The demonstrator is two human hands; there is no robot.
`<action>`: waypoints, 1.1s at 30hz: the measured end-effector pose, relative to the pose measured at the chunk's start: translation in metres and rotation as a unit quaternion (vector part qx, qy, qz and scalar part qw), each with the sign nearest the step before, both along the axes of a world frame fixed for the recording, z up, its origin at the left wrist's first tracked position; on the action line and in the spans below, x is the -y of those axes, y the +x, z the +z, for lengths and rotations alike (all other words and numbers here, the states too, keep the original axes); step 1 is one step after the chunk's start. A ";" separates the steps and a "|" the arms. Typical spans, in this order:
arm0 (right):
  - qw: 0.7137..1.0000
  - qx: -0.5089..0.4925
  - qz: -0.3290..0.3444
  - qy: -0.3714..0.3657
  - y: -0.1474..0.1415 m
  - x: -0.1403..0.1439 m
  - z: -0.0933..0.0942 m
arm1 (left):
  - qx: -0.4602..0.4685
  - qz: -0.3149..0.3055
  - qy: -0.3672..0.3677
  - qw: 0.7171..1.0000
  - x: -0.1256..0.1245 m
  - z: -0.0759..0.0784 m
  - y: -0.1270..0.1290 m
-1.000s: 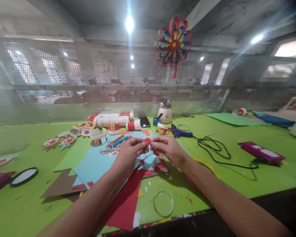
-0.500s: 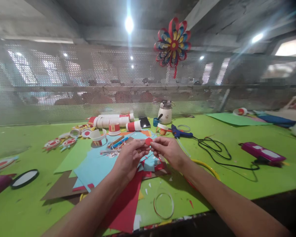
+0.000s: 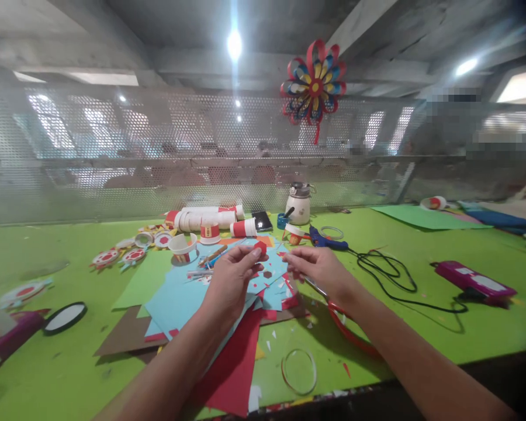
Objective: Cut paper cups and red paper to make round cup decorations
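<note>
Between the thumb and fingertips of my left hand (image 3: 232, 275), closed in a pinch, is a small red paper piece (image 3: 260, 248). My right hand (image 3: 319, 270) is a short way to the right, apart from that piece. Its fingers are pressed together, and what they hold, if anything, is too small to make out. Scissors with red handles (image 3: 349, 334) lie on the table beneath my right wrist, partly hidden by the forearm. Below both hands spread light blue paper sheets (image 3: 179, 295) with a small brown hexagon (image 3: 267, 274) and red and white scraps. A red sheet (image 3: 233, 374) lies nearer me.
Paper cups (image 3: 183, 248) and finished paper discs (image 3: 105, 258) stand at the back left. A blue glue gun (image 3: 326, 238) and its black cord (image 3: 388, 272) lie to the right, near a purple device (image 3: 474, 280). A white bottle (image 3: 298, 204) stands behind. Clear rings (image 3: 298, 371) lie in front.
My hands have drawn apart; the red piece, earlier touched by both, is now in the left hand alone. The scissors and the brown hexagon show more clearly. The view has shifted slightly.
</note>
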State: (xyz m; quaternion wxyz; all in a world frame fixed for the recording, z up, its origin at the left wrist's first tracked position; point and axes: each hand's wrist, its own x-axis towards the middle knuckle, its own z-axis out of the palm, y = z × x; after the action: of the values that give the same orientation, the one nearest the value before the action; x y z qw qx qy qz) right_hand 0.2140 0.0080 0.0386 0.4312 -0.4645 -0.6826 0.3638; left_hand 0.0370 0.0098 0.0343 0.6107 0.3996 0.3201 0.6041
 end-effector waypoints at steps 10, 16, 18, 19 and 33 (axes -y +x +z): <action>0.854 0.516 -0.037 0.045 0.097 0.047 -0.032 | 0.055 -0.018 0.032 0.998 0.015 0.023 -0.010; 0.840 0.541 -0.035 -0.002 0.097 0.052 -0.038 | 0.070 -0.026 0.007 0.997 0.016 0.026 -0.011; 0.844 0.534 -0.038 -0.025 0.096 0.048 -0.039 | 0.068 -0.030 -0.004 0.997 0.016 0.026 -0.012; 0.847 0.530 -0.037 -0.032 0.097 0.046 -0.041 | 0.066 -0.030 -0.008 0.997 0.015 0.026 -0.013; 0.947 0.306 -0.085 -0.052 0.101 0.039 -0.033 | 0.045 -0.019 0.045 0.998 0.014 0.022 -0.009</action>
State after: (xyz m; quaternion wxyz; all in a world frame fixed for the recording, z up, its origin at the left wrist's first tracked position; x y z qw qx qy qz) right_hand 0.3148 -0.0313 0.0057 0.2056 -0.6314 -0.7201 0.2013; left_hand 0.0279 -0.0037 0.0568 0.6173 0.4049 0.2571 0.6236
